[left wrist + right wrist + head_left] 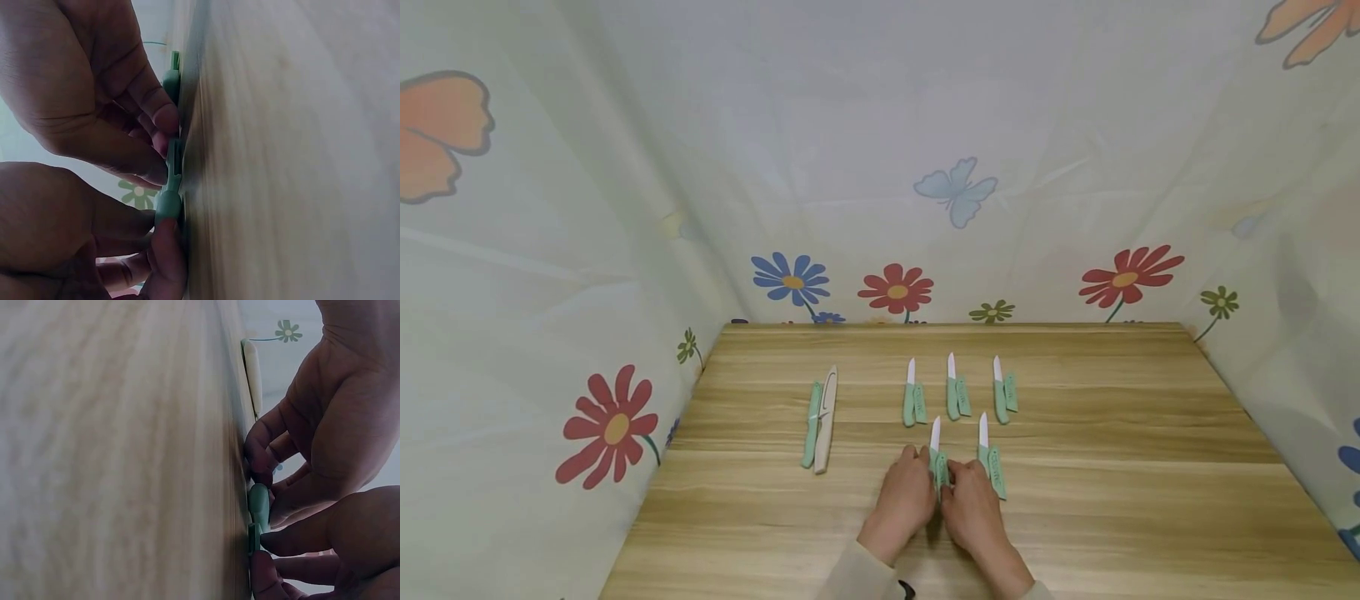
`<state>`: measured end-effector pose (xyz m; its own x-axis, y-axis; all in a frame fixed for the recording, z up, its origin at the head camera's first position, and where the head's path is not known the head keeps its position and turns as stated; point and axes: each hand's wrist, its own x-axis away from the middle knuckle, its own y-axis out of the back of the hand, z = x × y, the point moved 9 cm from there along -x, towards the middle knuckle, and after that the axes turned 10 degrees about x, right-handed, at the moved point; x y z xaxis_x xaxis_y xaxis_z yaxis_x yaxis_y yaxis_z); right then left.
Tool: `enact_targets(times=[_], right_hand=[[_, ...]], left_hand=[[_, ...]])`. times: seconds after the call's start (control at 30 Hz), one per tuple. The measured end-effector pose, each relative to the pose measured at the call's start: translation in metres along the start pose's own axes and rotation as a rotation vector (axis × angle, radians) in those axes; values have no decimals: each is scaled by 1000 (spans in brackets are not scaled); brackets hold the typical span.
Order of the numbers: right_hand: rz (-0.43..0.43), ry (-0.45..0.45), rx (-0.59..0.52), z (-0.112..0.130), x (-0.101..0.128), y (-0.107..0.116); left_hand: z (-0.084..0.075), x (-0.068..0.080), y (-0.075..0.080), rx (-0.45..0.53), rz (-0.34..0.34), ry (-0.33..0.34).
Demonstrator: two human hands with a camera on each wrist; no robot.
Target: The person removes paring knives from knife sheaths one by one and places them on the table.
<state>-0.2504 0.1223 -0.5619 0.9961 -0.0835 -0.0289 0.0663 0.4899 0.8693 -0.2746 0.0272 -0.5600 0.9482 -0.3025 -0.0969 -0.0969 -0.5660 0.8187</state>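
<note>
Both hands are meeting low on the wooden table [1112,500], close to its near edge. The left hand [904,500] is curling its fingers [164,119] onto a small knife [937,454] with a mint-green handle and a white blade, pinching its left side. The right hand [972,504] is pinching the same knife from the other side, its fingertips [257,453] pressing the green handle down against the table top. The knife is lying flat on the wood between the two hands, blade pointing away from the person. In the wrist views the green handle [169,203] is showing squeezed between fingertips and the table, and it [259,506] is sitting right at the wood surface.

Just right of the held knife, a second small knife and its green sheath [991,458] are lying side by side, touching the right hand's far edge or nearly so; which of the two cannot be told.

Farther from the held knife, three more knife-and-sheath pairs are lying in a row: one up and to the left [913,396], one straight beyond [957,390], one up and to the right [1003,393].

Well to the left of the held knife, a longer cream knife beside a green sheath [820,417] is lying apart from the rest.

Beyond the table's far edge, a flower-printed cloth backdrop [895,292] is hanging.
</note>
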Motion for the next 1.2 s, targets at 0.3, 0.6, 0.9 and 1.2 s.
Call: enact_targets(times=[0.3,0.6,0.9,1.2], right_hand=[[-20,7,4,-2,-3,-1],[-17,10,11,-2,-3,-1],[-20,10,14,-2,-2,-3],[-12,4,3,-3,-1,-4]], left_hand=[[6,-3,-5,37,10,26],[7,-3,-4,78,16,54],[11,-2,-5,148,20,87],[15,-1,-6,183,24,121]])
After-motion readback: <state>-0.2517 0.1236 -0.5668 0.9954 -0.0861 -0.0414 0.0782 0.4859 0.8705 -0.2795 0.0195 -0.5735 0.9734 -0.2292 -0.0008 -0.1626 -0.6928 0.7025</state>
